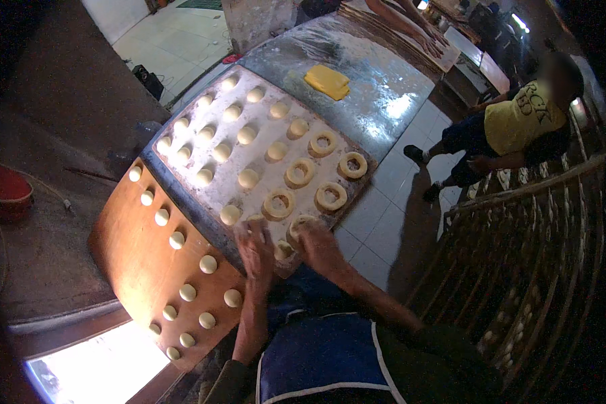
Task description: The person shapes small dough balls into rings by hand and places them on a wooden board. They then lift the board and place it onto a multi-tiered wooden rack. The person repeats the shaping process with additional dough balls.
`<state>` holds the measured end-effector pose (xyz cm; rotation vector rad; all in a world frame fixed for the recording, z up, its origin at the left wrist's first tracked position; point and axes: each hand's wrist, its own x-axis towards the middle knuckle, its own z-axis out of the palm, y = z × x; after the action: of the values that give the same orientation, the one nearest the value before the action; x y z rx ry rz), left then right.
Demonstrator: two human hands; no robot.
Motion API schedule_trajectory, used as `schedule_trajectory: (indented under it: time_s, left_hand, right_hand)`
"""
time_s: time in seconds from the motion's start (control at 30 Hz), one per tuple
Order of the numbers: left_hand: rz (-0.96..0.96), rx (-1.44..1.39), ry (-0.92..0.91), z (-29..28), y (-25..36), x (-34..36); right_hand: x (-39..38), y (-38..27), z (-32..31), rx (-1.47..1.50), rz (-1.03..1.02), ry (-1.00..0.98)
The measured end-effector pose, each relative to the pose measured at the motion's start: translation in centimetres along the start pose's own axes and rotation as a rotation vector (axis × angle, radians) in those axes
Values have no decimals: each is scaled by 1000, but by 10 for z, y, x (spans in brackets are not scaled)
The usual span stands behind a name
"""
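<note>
A floured board holds rows of dough balls and, toward its right side, several dough rings. My left hand is at the near edge, fingers curled over a pale dough piece, just right of a lone ball. My right hand, slightly blurred, has its fingers closed on a dough ring at the board's near right. Another small dough piece lies between my hands, partly hidden.
A wooden board with dough balls lies left. Beyond are a metal table with yellow cloth or plastic, and another person's arms. A person stands right beside racks. A red bucket sits left.
</note>
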<state>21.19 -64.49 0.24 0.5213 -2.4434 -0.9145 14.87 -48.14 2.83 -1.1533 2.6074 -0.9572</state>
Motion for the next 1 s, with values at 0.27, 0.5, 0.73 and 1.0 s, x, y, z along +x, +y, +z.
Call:
schedule_trajectory:
  time_s: [0.27, 0.5, 0.73, 1.0]
  left_hand:
    - [21, 247, -118, -14, -21, 19]
    - [-372, 26, -378, -45, 27, 39]
    - [-425, -363, -448, 74, 121, 181]
    - [56, -541, -390, 384, 230, 388]
  right_hand:
    - [-9, -42, 54, -376, -264, -84]
    - [-10, -26, 11, -33, -343, -332]
    - [61, 138, -130, 605, -45, -248]
    - [246, 474, -295, 427, 396, 256]
